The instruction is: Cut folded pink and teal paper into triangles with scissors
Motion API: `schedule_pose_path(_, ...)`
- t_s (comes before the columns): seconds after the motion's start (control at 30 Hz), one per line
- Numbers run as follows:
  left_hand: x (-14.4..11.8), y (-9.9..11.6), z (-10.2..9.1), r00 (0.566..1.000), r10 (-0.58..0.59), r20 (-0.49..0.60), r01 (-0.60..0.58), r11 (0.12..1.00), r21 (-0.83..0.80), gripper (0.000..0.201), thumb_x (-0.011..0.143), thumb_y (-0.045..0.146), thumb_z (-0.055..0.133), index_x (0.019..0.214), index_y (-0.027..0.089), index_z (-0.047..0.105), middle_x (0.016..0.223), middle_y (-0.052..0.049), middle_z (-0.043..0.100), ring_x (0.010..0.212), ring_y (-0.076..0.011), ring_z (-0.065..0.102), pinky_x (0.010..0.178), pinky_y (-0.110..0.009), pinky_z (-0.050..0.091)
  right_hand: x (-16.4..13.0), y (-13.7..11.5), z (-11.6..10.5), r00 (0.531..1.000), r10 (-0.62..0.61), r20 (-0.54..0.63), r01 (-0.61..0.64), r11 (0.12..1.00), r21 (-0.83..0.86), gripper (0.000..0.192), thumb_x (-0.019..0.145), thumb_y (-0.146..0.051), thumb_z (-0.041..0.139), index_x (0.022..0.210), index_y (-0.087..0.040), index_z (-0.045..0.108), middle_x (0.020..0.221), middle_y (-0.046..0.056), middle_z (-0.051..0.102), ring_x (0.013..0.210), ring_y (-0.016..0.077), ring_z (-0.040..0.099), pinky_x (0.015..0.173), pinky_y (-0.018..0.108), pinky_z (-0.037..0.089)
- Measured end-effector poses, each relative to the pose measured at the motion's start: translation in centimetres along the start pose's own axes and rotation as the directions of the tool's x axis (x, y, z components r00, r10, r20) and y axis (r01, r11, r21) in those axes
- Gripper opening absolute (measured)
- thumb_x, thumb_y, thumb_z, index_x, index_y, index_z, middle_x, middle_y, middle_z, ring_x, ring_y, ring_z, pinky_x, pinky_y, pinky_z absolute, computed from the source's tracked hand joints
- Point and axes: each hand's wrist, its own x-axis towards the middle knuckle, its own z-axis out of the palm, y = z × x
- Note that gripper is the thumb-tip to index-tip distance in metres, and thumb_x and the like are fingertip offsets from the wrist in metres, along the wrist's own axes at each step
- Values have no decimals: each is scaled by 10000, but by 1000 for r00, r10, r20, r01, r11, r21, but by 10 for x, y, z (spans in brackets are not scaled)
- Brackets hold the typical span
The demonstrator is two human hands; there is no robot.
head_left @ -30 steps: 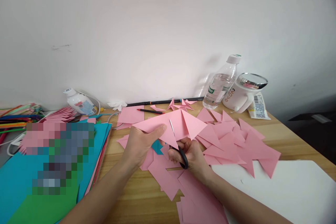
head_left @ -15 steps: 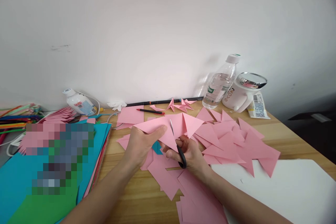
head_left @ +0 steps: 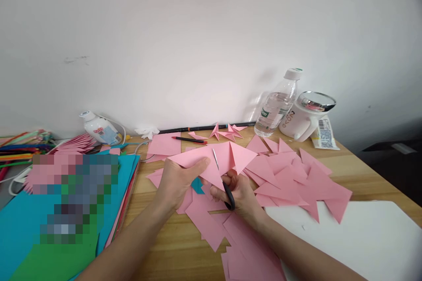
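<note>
My left hand [head_left: 176,182] pinches the left side of a folded pink paper sheet [head_left: 227,156], held just above the wooden table [head_left: 165,250]. My right hand [head_left: 242,195] grips black-handled scissors [head_left: 224,184]; the silver blade points up and away, lying across the middle of that sheet. Several pink paper triangles [head_left: 296,180] lie scattered right of my hands. More pink pieces [head_left: 214,224] lie under and in front of them.
Stacked blue and green paper [head_left: 26,228] covers the left. A white sheet [head_left: 356,237] lies at the near right. A water bottle [head_left: 276,105], a white mug [head_left: 305,118], a glue bottle [head_left: 97,128], a red pencil [head_left: 189,139] and small folded pink shapes [head_left: 227,131] stand along the wall.
The scissors have shifted a little up and left along the pink sheet, and the sheet sits slightly lower. The left hand has barely moved.
</note>
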Motion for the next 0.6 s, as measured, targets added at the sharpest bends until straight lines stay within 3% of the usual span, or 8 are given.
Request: schedule_pose_path(0.6,2,-5,-2,1000,-18,-1,18,999,-39,156,679,233,623,562,140,578,488,3,576,454,-121,521,449,-223,431,-1,-4,1,1000,24,-14,-25,999,-38,323,590,-293,731,571,-188,427,441,-44,527,419,104,464,452,224,377)
